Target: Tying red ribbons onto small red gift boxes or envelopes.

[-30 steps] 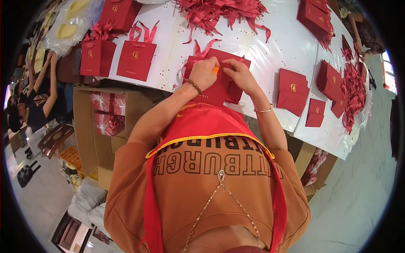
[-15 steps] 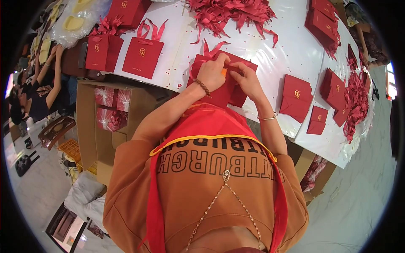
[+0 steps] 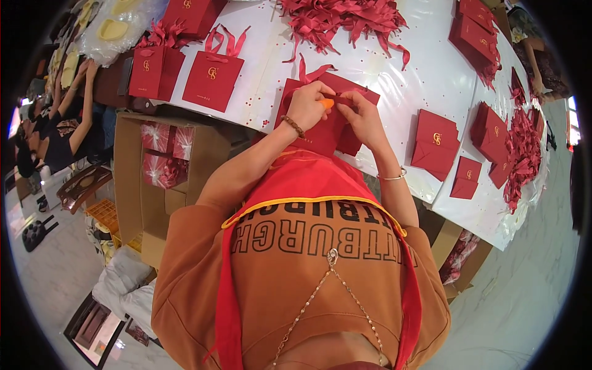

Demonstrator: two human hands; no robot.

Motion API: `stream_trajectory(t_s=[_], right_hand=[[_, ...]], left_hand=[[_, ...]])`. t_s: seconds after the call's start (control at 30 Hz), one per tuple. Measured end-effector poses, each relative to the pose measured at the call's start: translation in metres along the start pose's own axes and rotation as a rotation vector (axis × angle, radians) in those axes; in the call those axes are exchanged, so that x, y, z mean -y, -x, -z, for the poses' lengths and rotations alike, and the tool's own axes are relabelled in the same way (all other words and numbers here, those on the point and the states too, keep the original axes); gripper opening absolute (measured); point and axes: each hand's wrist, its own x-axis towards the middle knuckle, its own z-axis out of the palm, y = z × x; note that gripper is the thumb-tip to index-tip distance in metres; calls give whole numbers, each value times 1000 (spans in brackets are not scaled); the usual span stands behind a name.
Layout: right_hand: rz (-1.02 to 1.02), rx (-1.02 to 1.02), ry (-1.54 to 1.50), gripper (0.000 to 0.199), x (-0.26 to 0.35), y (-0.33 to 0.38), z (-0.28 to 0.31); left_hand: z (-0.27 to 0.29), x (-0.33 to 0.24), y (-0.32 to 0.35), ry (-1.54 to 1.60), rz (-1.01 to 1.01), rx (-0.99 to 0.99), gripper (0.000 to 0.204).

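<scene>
A red paper gift bag (image 3: 317, 131) lies at the table edge in front of me, over other red bags. My left hand (image 3: 307, 106), with a beaded bracelet at the wrist, pinches a red ribbon (image 3: 341, 98) at the bag's upper part. A small orange piece (image 3: 327, 103) shows at its fingertips; whether it is worn or held I cannot tell. From the other side my right hand (image 3: 362, 117), a bangle on its wrist, grips the same ribbon between thumb and fingers. A looped ribbon handle (image 3: 308, 71) sticks up just beyond the left hand.
Finished-looking bags with ribbon handles (image 3: 213, 77) stand to the left. A heap of red ribbons (image 3: 345, 21) lies ahead. Folded red bags (image 3: 435, 145) and more ribbons (image 3: 523, 154) are on the right. An open cardboard box (image 3: 129, 179) sits below the table's left edge. Another person's arms (image 3: 83, 102) reach in at far left.
Both hands stay over the bag. A short stretch of ribbon now shows between my fingertips, and the orange piece sticks out more toward the right hand.
</scene>
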Motion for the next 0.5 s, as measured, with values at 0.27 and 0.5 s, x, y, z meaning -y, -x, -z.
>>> stream_trajectory(t_s=[0.27,0.5], right_hand=[[28,-5,72,24,5,1,1],[13,54,22,23,3,4,5]], left_hand=[[-3,4,2,-230,-174,-20,19],[6,-2,3,-331,-162,47,18]])
